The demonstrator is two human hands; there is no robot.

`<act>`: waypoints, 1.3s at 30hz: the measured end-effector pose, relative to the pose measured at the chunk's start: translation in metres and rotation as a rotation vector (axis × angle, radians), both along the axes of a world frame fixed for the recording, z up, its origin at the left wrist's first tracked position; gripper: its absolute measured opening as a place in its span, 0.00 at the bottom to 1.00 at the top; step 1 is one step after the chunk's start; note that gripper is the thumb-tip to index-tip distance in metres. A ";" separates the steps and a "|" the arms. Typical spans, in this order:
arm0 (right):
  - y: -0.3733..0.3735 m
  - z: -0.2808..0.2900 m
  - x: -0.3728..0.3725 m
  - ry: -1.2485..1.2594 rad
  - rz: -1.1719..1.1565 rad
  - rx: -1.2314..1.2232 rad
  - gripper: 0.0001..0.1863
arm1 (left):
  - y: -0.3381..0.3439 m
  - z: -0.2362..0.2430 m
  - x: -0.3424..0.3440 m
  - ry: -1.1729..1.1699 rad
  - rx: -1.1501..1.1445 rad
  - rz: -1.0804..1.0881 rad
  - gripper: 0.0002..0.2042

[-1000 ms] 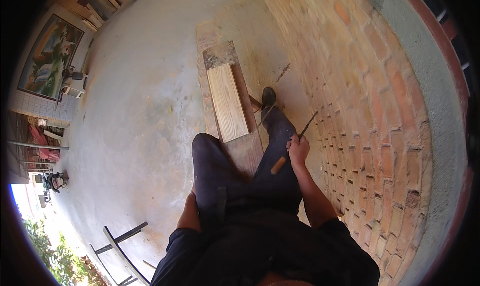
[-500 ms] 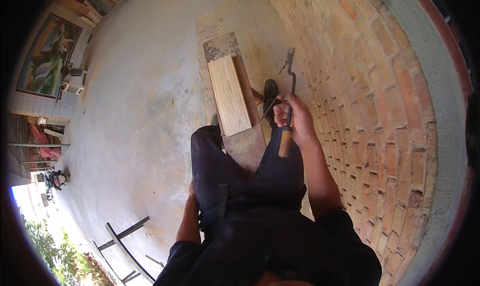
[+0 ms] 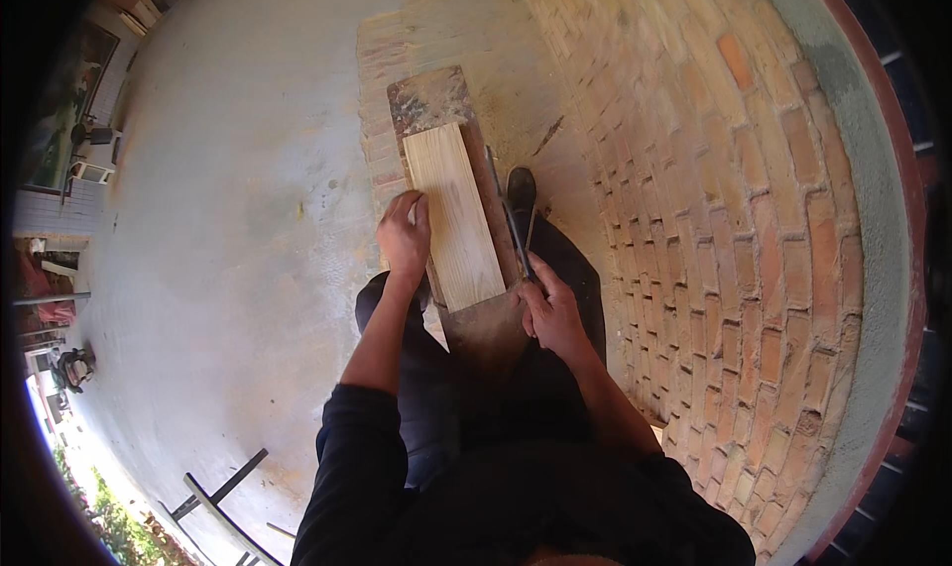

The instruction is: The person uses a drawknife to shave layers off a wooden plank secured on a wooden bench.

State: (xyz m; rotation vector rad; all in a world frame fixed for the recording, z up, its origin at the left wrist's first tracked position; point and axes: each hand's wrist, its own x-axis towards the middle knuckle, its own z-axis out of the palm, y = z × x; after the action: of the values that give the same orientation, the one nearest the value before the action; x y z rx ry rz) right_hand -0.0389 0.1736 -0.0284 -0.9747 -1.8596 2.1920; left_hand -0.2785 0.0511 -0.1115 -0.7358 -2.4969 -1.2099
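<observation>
A pale wooden board lies on top of a darker, worn plank in front of me. My left hand presses on the pale board's left edge. My right hand grips a long thin metal tool with a wooden handle, laid along the pale board's right edge. My dark shoe stands just right of the plank, and my dark trouser legs are below the boards.
A curved red brick wall rises close on the right. Grey concrete floor spreads to the left. Dark metal bars lie at the lower left, and a framed picture hangs at the far left.
My left hand came up from my thigh and now rests on the pale board. My right hand lowered the tool from mid-air down against the board's right edge.
</observation>
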 end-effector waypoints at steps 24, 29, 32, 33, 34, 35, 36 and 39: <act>0.014 -0.031 -0.058 -0.122 0.245 0.271 0.21 | 0.011 0.051 0.180 -1.041 0.425 -0.054 0.19; 0.014 -0.024 -0.069 -0.124 0.301 0.220 0.23 | 0.012 0.068 0.185 -1.508 0.772 0.019 0.17; 0.016 -0.024 -0.073 -0.107 0.296 0.196 0.22 | 0.017 0.072 0.184 -1.519 0.824 -0.047 0.17; 0.017 -0.025 -0.076 -0.115 0.272 0.181 0.22 | 0.019 0.073 0.182 -1.516 0.831 -0.075 0.18; 0.020 -0.025 -0.081 -0.122 0.238 0.169 0.21 | 0.021 0.074 0.180 -1.516 0.833 -0.114 0.18; 0.022 -0.024 -0.094 -0.162 0.249 0.252 0.21 | 0.020 0.076 0.176 -1.524 0.798 -0.131 0.20; 0.021 -0.023 -0.107 -0.163 0.244 0.275 0.21 | 0.018 0.076 0.172 -1.531 0.763 -0.147 0.21; 0.028 -0.017 -0.145 -0.189 0.226 0.310 0.21 | 0.022 0.083 0.158 -1.556 0.656 -0.206 0.26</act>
State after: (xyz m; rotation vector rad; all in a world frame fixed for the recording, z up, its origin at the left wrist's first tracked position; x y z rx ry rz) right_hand -0.1841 0.2014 -0.0452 -0.9795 -2.4127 1.8870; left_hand -0.1210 0.0732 -0.0288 0.3744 -2.4074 -3.3168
